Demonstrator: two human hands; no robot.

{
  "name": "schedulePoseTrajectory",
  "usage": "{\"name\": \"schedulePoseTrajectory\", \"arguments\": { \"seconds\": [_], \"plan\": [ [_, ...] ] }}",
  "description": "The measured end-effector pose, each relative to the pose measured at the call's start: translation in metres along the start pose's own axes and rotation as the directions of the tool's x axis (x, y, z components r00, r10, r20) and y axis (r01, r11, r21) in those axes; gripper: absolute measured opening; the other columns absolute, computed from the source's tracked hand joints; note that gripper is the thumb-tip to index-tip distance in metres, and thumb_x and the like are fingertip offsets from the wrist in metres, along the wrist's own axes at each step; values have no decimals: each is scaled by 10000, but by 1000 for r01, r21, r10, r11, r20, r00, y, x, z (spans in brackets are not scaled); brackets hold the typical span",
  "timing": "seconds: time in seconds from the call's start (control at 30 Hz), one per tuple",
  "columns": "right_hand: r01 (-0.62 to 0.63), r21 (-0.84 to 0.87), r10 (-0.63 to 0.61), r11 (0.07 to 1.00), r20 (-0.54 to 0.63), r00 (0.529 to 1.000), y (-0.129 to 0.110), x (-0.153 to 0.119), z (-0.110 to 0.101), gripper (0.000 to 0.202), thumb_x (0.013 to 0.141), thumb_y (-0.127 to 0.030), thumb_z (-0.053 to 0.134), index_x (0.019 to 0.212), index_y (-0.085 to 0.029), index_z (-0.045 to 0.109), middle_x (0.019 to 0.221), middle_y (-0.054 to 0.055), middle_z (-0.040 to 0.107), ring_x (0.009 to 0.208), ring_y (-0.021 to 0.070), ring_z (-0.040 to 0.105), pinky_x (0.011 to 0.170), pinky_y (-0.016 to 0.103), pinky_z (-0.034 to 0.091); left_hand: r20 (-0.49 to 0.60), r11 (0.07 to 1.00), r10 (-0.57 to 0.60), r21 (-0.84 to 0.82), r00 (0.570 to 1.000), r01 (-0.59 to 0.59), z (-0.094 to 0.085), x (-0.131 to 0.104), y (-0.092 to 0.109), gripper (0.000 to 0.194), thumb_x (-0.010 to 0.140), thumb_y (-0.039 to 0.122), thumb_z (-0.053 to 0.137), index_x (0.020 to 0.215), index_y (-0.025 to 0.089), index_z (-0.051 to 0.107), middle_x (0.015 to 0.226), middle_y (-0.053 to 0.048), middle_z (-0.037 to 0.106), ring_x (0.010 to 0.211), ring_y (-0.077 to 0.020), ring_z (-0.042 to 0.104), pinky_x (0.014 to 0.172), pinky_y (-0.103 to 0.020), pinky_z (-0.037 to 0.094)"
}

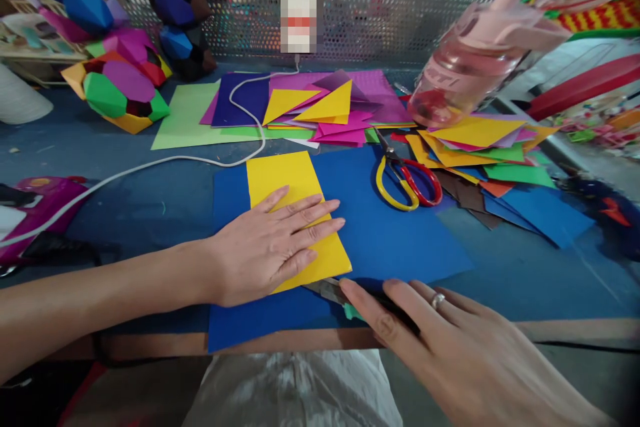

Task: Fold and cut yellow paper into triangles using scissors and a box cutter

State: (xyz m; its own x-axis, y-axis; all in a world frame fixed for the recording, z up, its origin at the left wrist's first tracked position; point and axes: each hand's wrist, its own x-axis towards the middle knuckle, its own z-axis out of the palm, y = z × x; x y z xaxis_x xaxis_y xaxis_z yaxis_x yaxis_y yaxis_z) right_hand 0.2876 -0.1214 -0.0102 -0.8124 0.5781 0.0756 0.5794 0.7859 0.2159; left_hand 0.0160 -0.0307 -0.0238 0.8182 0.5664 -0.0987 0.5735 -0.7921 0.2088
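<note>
The left hand [270, 247] lies flat and open, palm down, fingers spread and pointing away to the right, pressing a yellow paper rectangle [295, 213] onto a blue paper sheet [390, 227]. Its forearm reaches in from the left, low over the table edge. The yellow rectangle runs out from under the fingers, its far end beyond the fingertips and its near corner just past the little finger.

The right hand [450, 340] comes in from the lower right, wrist raised, fingers curled over a craft knife [340, 295] — the index finger stretched along its top, a ring on one finger. The grey blade tip shows past the fingertip and meets the near edge of the yellow rectangle, just beside the left hand's little finger; a green part of the handle peeks out below.

Beyond the right hand, on the blue sheet's far edge, lie yellow-and-red scissors [407, 183], shut. Farther off stands a tilted pink water bottle [475, 57] over a heap of coloured paper pieces [480, 140]. A white cable [165, 163] runs beyond the left forearm.
</note>
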Motion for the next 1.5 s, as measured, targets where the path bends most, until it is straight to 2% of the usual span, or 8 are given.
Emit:
{"name": "schedulePoseTrajectory", "arguments": {
  "seconds": [0.23,0.4,0.53,0.7,1.17,1.37,1.5],
  "plan": [
    [21,-7,-21,1000,-9,1000,1,4,1,783,749,-32,395,1523,-134,335,1029,96,664,738,206,630,584,338,527,44,999,-14,-40,999,16,-4,0,2,524,1071,373,214,1581,290,129,1659,69,26,1538,-152,14,1232,-449,-43],
    [39,-15,-39,999,-12,999,-1,6,3,760,766,-34,391,1518,-137,349,1053,98,670,787,214,644,622,339,532,62,998,-24,-60,998,28,-5,0,2,527,1070,380,213,1581,289,124,1657,78,11,1536,-142,-8,1232,-442,-60],
    [40,-27,-40,999,-10,999,0,5,4,745,787,-53,391,1522,-164,350,1038,91,680,777,218,647,614,341,527,57,997,-22,-73,998,26,-6,0,1,527,1070,379,214,1581,281,130,1656,78,13,1536,-146,-9,1232,-448,-66],
    [80,-2,-80,997,5,997,1,8,2,729,805,-58,387,1528,-131,331,1045,101,683,746,204,648,605,338,532,52,995,-18,-96,998,23,-7,0,1,524,1069,383,223,1579,284,146,1656,74,31,1537,-155,-1,1234,-454,-47],
    [63,9,-63,998,-24,998,-5,14,2,605,913,-208,396,1515,-155,358,1051,97,704,810,230,678,628,356,546,72,992,-30,-124,997,39,-9,0,3,531,1066,369,255,1579,270,156,1658,58,38,1536,-155,0,1233,-436,-73],
    [98,-16,-98,995,-24,995,-4,20,1,638,870,-100,408,1504,-152,368,1058,81,698,794,208,672,615,345,542,91,990,-34,-130,995,45,-11,1,3,529,1068,385,235,1580,279,148,1659,60,24,1535,-150,-21,1226,-431,-94],
    [85,5,-85,996,-38,996,-4,20,1,604,895,-160,377,1498,-151,379,1002,77,698,767,209,659,610,348,533,96,986,-34,-160,995,49,-12,1,3,529,1066,373,257,1578,281,163,1660,55,36,1535,-153,-18,1223,-426,-105]
  ]
}}
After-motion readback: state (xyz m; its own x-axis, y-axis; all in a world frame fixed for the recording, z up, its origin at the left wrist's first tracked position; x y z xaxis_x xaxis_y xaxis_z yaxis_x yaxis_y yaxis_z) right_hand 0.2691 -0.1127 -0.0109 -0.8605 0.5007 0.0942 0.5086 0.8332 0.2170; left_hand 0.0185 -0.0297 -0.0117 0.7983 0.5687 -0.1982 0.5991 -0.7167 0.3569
